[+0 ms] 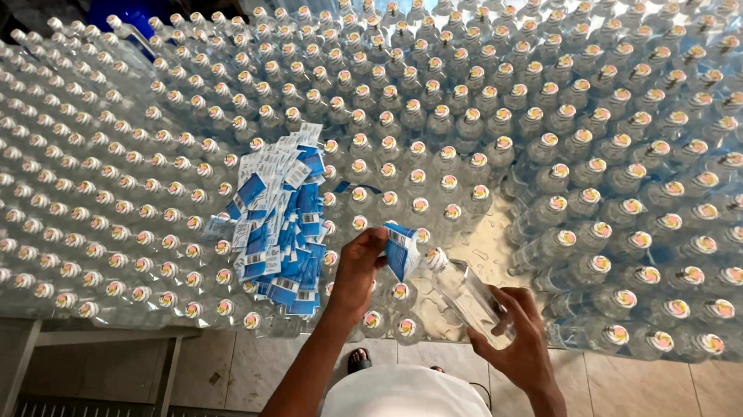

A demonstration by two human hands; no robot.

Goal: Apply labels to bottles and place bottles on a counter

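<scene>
Right hand grips a clear plastic bottle, tilted – left hand pinches a blue-white paper label at its neck; loose label pile just beside, atop capped bottles.

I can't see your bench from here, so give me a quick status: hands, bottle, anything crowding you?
Right hand grips clear bottle, tilted. Left hand pinches blue-white label at its neck. Label pile lies on capped bottles packed all round.

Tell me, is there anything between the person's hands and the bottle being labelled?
Nothing visible. The right hand grips the clear bottle directly, tilted over the table, and the left hand holds the blue and white label against its neck. The pile of labels lies to the left, on the standing bottles.
</scene>
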